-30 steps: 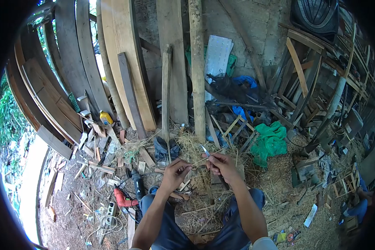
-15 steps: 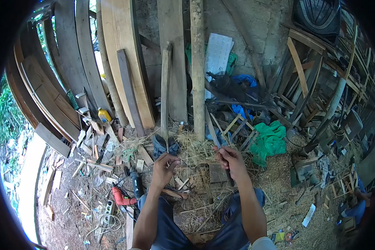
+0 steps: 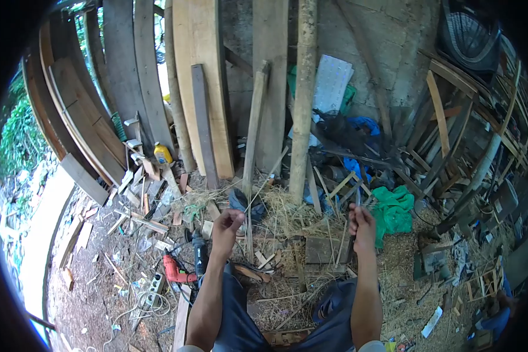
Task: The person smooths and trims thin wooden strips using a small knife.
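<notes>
Head view: a left hand pinches a thin pale strip above the littered ground, toward its wall-side edge; the right hand, well apart, grips a knife, blade upward. A careless swing could gash the left.

The knife blade looks metal, the thin strip wooden (and matt).

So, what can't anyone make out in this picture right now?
All in the head view:
1. Whether the left hand pinches the thin strip near its fingertips: too fine and blurred.
2. Most of the knife handle: covered by the right hand.
3. Any wording on the yellow bottle: too small.
4. Most of the other person, lower right: lost in the picture's dark rim.
</notes>
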`<action>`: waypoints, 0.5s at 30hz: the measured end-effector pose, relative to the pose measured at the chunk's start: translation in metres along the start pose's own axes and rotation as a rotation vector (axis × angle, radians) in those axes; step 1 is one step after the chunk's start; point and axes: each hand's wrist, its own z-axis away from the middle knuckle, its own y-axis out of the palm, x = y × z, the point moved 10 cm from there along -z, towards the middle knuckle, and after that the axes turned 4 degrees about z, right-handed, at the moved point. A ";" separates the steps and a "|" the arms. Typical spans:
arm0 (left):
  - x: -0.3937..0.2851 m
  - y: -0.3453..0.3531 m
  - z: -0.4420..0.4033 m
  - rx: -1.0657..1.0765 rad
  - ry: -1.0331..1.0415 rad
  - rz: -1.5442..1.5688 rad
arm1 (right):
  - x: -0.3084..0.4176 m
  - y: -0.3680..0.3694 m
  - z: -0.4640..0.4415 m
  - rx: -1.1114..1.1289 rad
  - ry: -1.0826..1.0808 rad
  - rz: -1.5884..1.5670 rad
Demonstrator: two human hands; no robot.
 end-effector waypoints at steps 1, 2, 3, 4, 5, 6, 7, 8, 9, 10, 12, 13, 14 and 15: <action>0.013 0.001 -0.004 0.028 -0.100 0.135 | -0.011 0.015 0.006 0.072 0.056 0.044; 0.015 -0.003 -0.002 0.014 -0.096 0.133 | -0.021 0.029 0.014 0.144 0.111 0.088; 0.018 0.007 0.002 0.020 -0.195 0.344 | -0.023 0.042 0.023 0.189 0.118 0.129; 0.019 0.019 0.006 0.028 -0.291 0.557 | -0.027 0.053 0.029 0.202 0.121 0.129; 0.016 0.026 0.010 0.037 -0.322 0.601 | -0.032 0.063 0.034 0.214 0.139 0.172; 0.016 0.029 0.011 0.026 -0.314 0.604 | -0.037 0.071 0.038 0.227 0.155 0.217; 0.018 0.038 0.013 0.055 -0.339 0.660 | -0.040 0.082 0.042 0.283 0.149 0.248; 0.020 0.045 0.016 0.085 -0.364 0.716 | -0.043 0.089 0.046 0.295 0.151 0.252; 0.022 0.052 0.017 0.136 -0.380 0.722 | -0.046 0.098 0.049 0.323 0.138 0.330; 0.024 0.053 0.018 0.128 -0.374 0.725 | -0.049 0.105 0.053 0.348 0.126 0.407; 0.028 0.062 0.020 0.192 -0.387 0.675 | -0.053 0.115 0.059 0.374 0.116 0.459; 0.028 0.062 0.019 0.203 -0.378 0.646 | -0.055 0.120 0.061 0.390 0.105 0.508; 0.029 0.063 0.020 0.200 -0.376 0.644 | -0.057 0.124 0.063 0.394 0.105 0.506; 0.027 0.062 0.019 0.183 -0.333 0.595 | -0.058 0.129 0.065 0.408 0.084 0.526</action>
